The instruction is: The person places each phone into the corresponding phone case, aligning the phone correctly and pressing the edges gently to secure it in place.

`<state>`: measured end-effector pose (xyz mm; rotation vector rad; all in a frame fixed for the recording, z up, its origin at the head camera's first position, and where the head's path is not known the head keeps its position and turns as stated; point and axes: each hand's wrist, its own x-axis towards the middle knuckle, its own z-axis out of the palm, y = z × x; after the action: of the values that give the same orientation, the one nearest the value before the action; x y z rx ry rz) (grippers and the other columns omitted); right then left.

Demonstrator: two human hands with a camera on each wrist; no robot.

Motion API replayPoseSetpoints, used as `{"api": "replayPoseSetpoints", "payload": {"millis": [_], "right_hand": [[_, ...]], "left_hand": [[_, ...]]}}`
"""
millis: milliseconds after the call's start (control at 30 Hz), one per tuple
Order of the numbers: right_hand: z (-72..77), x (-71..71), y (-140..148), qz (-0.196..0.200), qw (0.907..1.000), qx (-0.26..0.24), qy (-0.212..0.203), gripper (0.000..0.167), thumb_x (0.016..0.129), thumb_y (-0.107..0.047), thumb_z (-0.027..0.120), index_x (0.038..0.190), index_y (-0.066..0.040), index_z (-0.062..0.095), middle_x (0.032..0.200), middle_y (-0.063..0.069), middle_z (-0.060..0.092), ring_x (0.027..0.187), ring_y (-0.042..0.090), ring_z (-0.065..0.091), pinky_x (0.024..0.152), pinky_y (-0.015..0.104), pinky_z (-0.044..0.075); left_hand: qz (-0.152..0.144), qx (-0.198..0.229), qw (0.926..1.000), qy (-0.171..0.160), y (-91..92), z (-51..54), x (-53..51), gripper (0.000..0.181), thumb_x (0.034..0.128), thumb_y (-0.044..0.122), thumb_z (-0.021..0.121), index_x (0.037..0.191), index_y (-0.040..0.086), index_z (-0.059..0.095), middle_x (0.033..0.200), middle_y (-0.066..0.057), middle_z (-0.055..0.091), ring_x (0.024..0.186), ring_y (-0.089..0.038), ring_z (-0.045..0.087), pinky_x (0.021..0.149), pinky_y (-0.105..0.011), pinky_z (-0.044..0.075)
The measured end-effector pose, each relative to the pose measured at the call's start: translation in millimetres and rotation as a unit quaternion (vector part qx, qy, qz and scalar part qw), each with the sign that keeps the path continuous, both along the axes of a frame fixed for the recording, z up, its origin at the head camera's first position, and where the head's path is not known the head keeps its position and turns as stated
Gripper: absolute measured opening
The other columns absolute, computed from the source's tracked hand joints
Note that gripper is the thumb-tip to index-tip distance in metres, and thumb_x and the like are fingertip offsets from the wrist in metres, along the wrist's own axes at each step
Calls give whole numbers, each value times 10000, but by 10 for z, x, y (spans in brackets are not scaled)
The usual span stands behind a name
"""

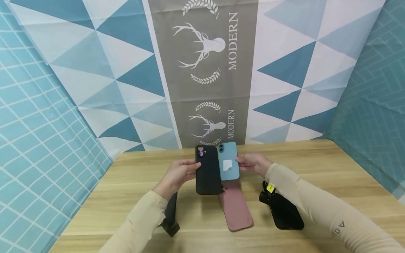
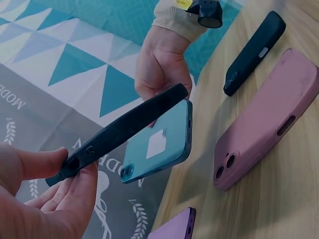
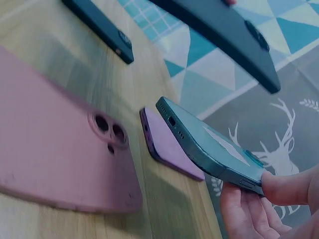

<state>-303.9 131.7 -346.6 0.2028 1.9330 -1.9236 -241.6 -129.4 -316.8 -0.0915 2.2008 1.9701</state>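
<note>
The left hand (image 1: pixel 180 173) pinches a black phone case (image 1: pixel 208 172) by its edge between thumb and fingers, and the right hand (image 1: pixel 254 163) likewise pinches a blue phone (image 1: pixel 232 154), both raised side by side. Under them a pink case (image 1: pixel 236 211) lies on the surface (image 1: pixel 193 225); its contents cannot be told. Both arms reach forward, hands facing each other.

The left hand (image 2: pixel 52 196) pinches a black case (image 2: pixel 124 123) by its edge. Beyond it, the right hand (image 2: pixel 162 72) holds a blue phone (image 2: pixel 172 137). A pink case (image 2: pixel 261 119) lies on the wooden tabletop (image 2: pixel 239 214).
</note>
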Motion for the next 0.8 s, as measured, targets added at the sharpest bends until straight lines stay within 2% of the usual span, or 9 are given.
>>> {"api": "replayPoseSetpoints", "payload": {"millis": [67,233,333,433,533,600,733,767,800], "right_hand": [[11,13,-27,46,10000,-50,10,524,940,-64,582,1394,106,385,774,-14,619,735,84,600,756,215,576],[4,71,-95,55,9997,-235,-16,508,937,-54,581,1383,109,402,760,-19,622,719,78,602,722,209,573],[-12,116,-131,40,9993,-360,-104,496,932,-52,587,1373,104,423,753,-16,633,723,87,608,724,214,569],[-20,169,-160,73,9988,-450,-171,495,934,-56,585,1379,92,426,805,-2,653,769,104,618,847,276,567],[-1,227,-194,140,9979,-586,-221,517,946,-59,568,1410,83,390,872,15,668,812,116,623,1014,364,509],[19,263,-221,146,9971,-709,-218,532,950,-56,558,1424,86,364,871,17,674,809,114,630,1051,389,485],[51,347,-268,108,9969,-774,-122,521,952,-48,550,1416,102,365,815,-15,669,768,93,637,917,313,559],[55,373,-280,90,9974,-710,-89,509,951,-49,551,1406,103,382,864,45,693,780,92,637,915,313,559],[55,397,-289,133,9978,-653,-38,497,954,-49,546,1399,109,390,872,41,692,782,85,634,881,289,564]], "left_hand": [[16,17,10000,-1,5,10,-3,441,926,106,621,1310,-81,515,1312,-261,576,1043,-234,675,981,-404,521],[-32,174,9998,-30,41,9,4,403,917,79,625,1273,-92,545,1250,-239,620,890,-140,685,919,-355,566],[-65,219,9997,-50,67,1,22,399,919,68,618,1273,-98,541,1236,-231,624,862,-121,679,896,-343,576],[-63,260,9996,-91,86,-8,34,409,922,70,615,1287,-95,529,1258,-240,607,895,-136,680,916,-357,567],[-81,271,9995,-124,95,-12,38,418,925,73,610,1299,-90,516,1264,-239,604,911,-136,676,930,-359,561],[-78,301,9994,-134,99,-13,38,411,925,65,606,1293,-95,516,1202,-209,637,883,-123,674,913,-348,569],[-125,440,9988,-185,107,-15,38,352,922,46,601,1234,-103,537,1004,-71,670,798,-82,665,839,-292,589],[-145,460,9986,-195,111,-14,39,342,923,44,598,1226,-103,536,992,-58,661,792,-78,663,833,-285,589],[-180,475,9985,-208,114,-14,42,313,924,43,595,1201,-96,543,969,-42,657,787,-74,661,820,-274,588]]}}
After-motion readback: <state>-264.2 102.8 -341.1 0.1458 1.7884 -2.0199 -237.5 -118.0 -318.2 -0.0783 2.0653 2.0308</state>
